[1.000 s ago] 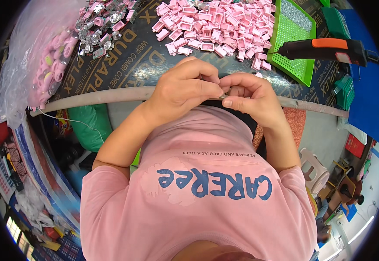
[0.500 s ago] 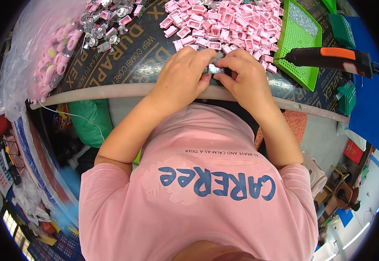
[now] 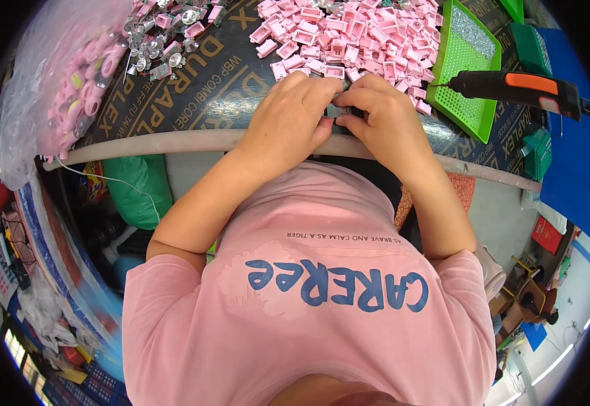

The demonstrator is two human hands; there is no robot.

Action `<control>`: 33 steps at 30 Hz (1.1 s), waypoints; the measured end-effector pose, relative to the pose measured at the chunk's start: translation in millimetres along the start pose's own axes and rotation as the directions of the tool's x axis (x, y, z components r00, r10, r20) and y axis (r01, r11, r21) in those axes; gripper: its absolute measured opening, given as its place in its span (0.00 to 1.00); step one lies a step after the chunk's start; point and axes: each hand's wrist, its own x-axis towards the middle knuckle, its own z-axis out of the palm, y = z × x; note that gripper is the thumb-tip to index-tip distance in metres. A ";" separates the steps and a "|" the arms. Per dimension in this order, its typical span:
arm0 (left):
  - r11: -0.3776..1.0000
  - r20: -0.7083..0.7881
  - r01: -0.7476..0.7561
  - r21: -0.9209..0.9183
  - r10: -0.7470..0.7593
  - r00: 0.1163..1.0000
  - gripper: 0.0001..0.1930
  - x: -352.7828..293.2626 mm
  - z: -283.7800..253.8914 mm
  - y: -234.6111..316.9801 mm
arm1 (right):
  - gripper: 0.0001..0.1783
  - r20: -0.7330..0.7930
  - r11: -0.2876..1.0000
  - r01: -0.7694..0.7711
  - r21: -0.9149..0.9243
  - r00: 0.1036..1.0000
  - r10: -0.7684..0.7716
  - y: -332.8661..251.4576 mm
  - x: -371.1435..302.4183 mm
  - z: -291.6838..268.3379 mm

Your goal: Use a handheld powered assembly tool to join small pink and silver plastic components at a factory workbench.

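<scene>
Between my fingertips at the near edge of the table is a small dark and silvery piece (image 3: 333, 110), mostly hidden by the fingers. My left hand (image 3: 287, 122) pinches its left side, fingers bent and thumb below. From the other side my right hand (image 3: 388, 120) grips it between thumb and forefinger. Exactly what kind of part it is cannot be made out. Just beyond both hands lies a heap of small pink plastic housings (image 3: 356, 34), open like little boxes.
Right of the heap, a green perforated tray (image 3: 467, 118) holds small silvery pieces. A black and orange electric screwdriver (image 3: 522, 88) lies across its edge. Silvery reflector parts with pink bits (image 3: 163, 44) are piled at left, beside a clear bag (image 3: 34, 101) of pink pieces.
The small piece has turned between my fingers, so its bright face shows less. Both hands stay in nearly the same place.
</scene>
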 end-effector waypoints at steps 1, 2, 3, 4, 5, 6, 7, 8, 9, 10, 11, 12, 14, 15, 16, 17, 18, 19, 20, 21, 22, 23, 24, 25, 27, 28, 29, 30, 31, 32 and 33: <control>1.000 0.000 0.000 -0.001 0.000 1.000 0.27 0.0 0.4 0.0 | 0.13 0.000 1.000 0.000 -0.001 1.000 0.000 -0.2 0.1 -0.4; 1.000 0.002 0.002 -0.013 -0.002 1.000 0.27 -0.2 0.9 -0.2 | 0.14 -0.004 1.000 -0.005 -0.017 1.000 0.004 -0.3 0.1 -1.2; 1.000 0.004 0.005 -0.026 -0.004 1.000 0.27 -0.2 1.5 -0.6 | 0.14 -0.008 0.999 -0.008 -0.034 1.000 0.008 -0.3 0.3 -1.8; 1.000 0.002 0.005 -0.026 -0.005 1.000 0.27 -0.3 1.7 -0.9 | 0.14 -0.006 0.999 -0.008 -0.035 1.000 0.008 -0.7 0.6 -1.8; 1.000 0.005 0.005 -0.023 -0.005 1.000 0.27 -0.3 1.7 -1.3 | 0.13 0.001 0.999 -0.011 -0.051 1.000 0.011 -1.5 1.0 -1.5; 1.000 0.009 0.005 -0.019 -0.004 1.000 0.27 -0.7 1.5 -1.6 | 0.13 0.007 0.998 -0.014 -0.066 1.000 0.015 -2.1 1.2 -1.0; 1.000 0.009 0.005 -0.019 -0.005 1.000 0.27 -0.7 1.3 -1.6 | 0.13 0.008 0.998 -0.014 -0.066 1.000 0.014 -2.0 1.7 -1.4; 1.000 0.007 0.004 -0.022 -0.004 1.000 0.27 -0.4 1.1 -1.4 | 0.12 0.007 0.998 -0.005 -0.069 1.000 0.006 -1.6 2.5 -2.2; 1.000 0.005 0.002 -0.026 -0.002 1.000 0.27 -0.1 1.1 -1.1 | 0.11 0.006 0.997 0.002 -0.072 1.000 -0.002 -1.3 2.7 -2.6; 1.000 0.006 0.002 -0.026 -0.001 1.000 0.27 -0.5 0.8 -1.1 | 0.11 0.005 0.997 0.002 -0.072 1.000 -0.001 -1.3 2.7 -2.1; 0.999 0.011 0.016 -0.036 -0.016 1.000 0.26 -1.3 0.2 -1.2 | 0.10 0.011 0.994 0.017 -0.104 1.000 -0.016 -1.6 2.7 -1.1; 0.998 0.014 0.030 -0.046 -0.030 0.999 0.25 -1.0 -0.1 -1.4 | 0.09 0.016 0.990 0.032 -0.138 0.999 -0.030 -1.7 2.8 -1.0; 0.998 -0.019 -0.048 -0.041 0.047 0.999 0.22 -1.1 -1.7 -3.5 | 0.09 0.025 0.984 0.032 -0.175 0.999 -0.028 -3.6 2.0 -1.3; 0.992 -0.050 -0.123 -0.031 0.122 0.991 0.18 -1.6 -2.3 -4.1 | 0.09 0.035 0.978 0.031 -0.209 0.999 -0.024 -4.9 1.2 -0.8; 0.991 -0.049 -0.126 -0.033 0.125 0.991 0.18 -2.1 -1.9 -3.7 | 0.09 0.033 0.977 0.028 -0.210 0.999 -0.022 -5.0 0.6 0.3; 0.987 -0.073 -0.159 -0.028 0.157 0.985 0.16 -2.8 -1.3 -2.6 | 0.08 0.015 0.981 0.015 -0.196 1.000 -0.012 -4.4 -0.3 1.8; 0.981 -0.098 -0.193 -0.025 0.190 0.977 0.13 -2.5 -0.2 -1.7 | 0.08 -0.002 0.983 0.001 -0.184 1.000 -0.001 -3.4 -1.4 2.4; 0.980 -0.098 -0.198 -0.029 0.194 0.976 0.13 -1.5 0.2 -1.3 | 0.08 -0.005 0.982 -0.004 -0.188 1.000 0.003 -2.5 -2.8 2.3; 0.979 -0.086 -0.204 0.007 0.204 0.975 0.12 -0.3 0.5 -1.1 | 0.11 -0.028 0.980 0.038 -0.198 0.999 -0.044 -1.6 -4.5 1.8; 0.977 -0.073 -0.209 0.045 0.212 0.975 0.11 0.5 0.3 -1.5 | 0.15 -0.050 0.975 0.081 -0.207 0.994 -0.093 -0.5 -5.4 1.3; 0.976 -0.073 -0.215 0.041 0.217 0.973 0.11 0.8 0.1 -0.9 | 0.15 -0.053 0.974 0.076 -0.211 0.995 -0.089 -1.9 -7.4 -2.7; 0.976 -0.061 -0.214 0.042 0.216 0.975 0.12 0.5 -0.3 0.3 | 0.15 -0.221 0.965 0.178 -0.194 0.950 -0.220 -6.4 -10.9 -11.2; 0.976 -0.052 -0.211 0.044 0.213 0.976 0.12 1.3 0.1 0.2 | 0.14 -0.379 0.938 0.284 -0.197 0.861 -0.340 -11.2 -14.5 -23.0; 0.977 -0.058 -0.211 0.041 0.213 0.975 0.12 0.4 0.1 -1.3 | 0.17 -0.495 0.906 0.314 -0.284 0.761 -0.419 -16.0 -22.3 -46.0; 0.976 -0.030 -0.214 0.032 0.215 0.976 0.13 1.7 0.6 -2.5 | 0.31 -0.828 0.922 0.208 -0.326 0.408 -0.385 0.6 -39.3 -76.7; 0.971 -0.030 -0.239 0.024 0.240 0.970 0.12 6.8 2.5 -1.4 | 0.41 -0.860 0.944 0.229 -0.236 0.404 -0.313 0.3 -39.7 -105.4; 0.965 -0.022 -0.261 0.005 0.261 0.965 0.12 11.4 6.6 0.2 | 0.43 -0.953 0.925 0.368 -0.093 0.238 -0.190 7.9 -25.0 -104.7; 0.963 -0.013 -0.269 0.017 0.269 0.963 0.12 12.5 8.9 1.5 | 0.43 -0.914 0.894 0.430 0.127 0.402 -0.063 22.7 -17.0 -112.3; 0.959 -0.003 -0.284 0.022 0.284 0.959 0.12 15.7 11.9 2.7 | 0.38 -0.782 0.860 0.418 0.293 0.622 -0.036 50.8 -16.0 -119.8; 0.959 -0.004 -0.280 0.040 0.281 0.960 0.12 15.4 15.7 2.9 | 0.22 -0.704 0.777 0.443 0.446 0.710 -0.001 72.5 0.3 -108.7; 0.956 0.009 -0.292 0.004 0.292 0.956 0.10 20.5 21.9 5.8 | 0.23 -0.597 0.780 0.340 0.525 0.801 0.053 54.6 4.7 -110.0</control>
